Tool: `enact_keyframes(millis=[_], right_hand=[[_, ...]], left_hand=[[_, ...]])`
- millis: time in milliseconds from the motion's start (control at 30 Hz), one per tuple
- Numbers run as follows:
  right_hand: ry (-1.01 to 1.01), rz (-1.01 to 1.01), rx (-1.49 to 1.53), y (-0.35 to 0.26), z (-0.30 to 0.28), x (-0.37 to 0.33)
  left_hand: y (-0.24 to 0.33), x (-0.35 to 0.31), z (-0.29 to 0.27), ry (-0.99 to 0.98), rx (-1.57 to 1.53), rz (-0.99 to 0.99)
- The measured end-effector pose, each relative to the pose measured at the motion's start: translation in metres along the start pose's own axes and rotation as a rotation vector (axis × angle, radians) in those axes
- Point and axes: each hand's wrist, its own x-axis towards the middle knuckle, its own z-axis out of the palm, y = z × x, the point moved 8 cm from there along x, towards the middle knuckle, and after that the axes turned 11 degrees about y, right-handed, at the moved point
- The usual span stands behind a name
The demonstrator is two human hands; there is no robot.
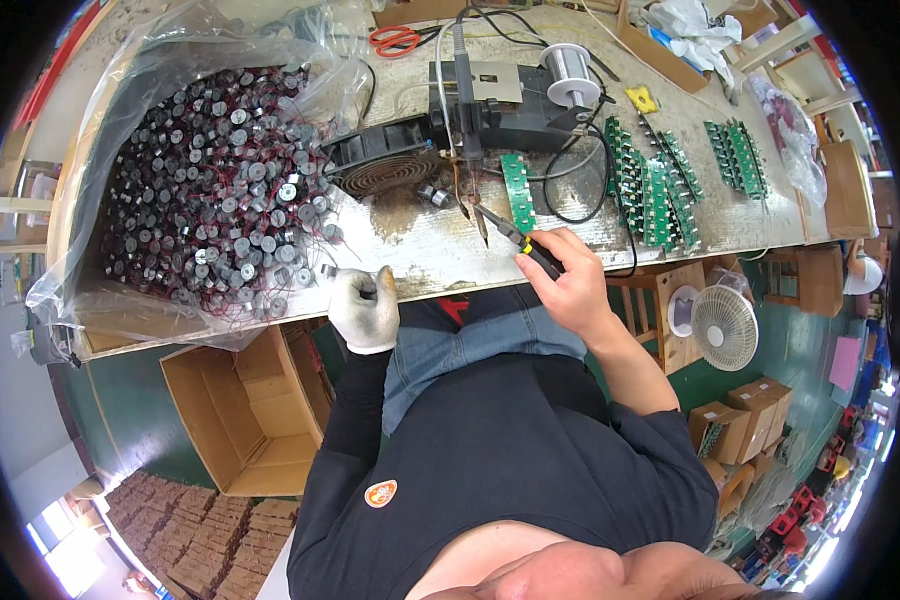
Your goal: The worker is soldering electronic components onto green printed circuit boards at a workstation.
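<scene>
Far to your left the heap of small round components (215, 180) sits in its clear plastic bag, spilling toward the bench edge. Your gloved left hand (363, 305) rests at that edge just beside the heap's near rim, fingers curled in, seemingly pinching one small part (too small to say for certain). Next comes the black fan (380, 165), then the green circuit board strip (517, 192), its long axis running away from you. Your bare right hand (562, 275) grips the soldering iron (505, 232) like a pen, fingers closed round the handle, tip aimed up and left, ending just short of the strip's near end. The right hand is the nearer to the board; the left is nearer the heap.
</scene>
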Motion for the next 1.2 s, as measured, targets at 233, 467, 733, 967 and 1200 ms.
enact_keyframes(millis=[233,467,733,967,1200], right_hand=[[0.038,-0.035,0.012,0.003,0.003,-0.005],[0.057,0.081,0.009,0.004,0.005,-0.012],[0.118,0.062,0.041,0.004,0.007,-0.017],[0.165,0.035,0.018,0.007,0.007,-0.02],[0.148,0.087,0.034,0.01,0.011,-0.025]], left_hand=[[0.0,0.0,0.0,0.017,-0.037,-0.007],[0.003,-0.001,0.002,-0.001,-0.048,0.005],[-0.003,-0.004,0.002,0.02,-0.072,0.028],[-0.004,-0.009,0.008,-0.036,-0.064,0.036],[-0.001,-0.009,0.006,-0.012,-0.063,0.064]])
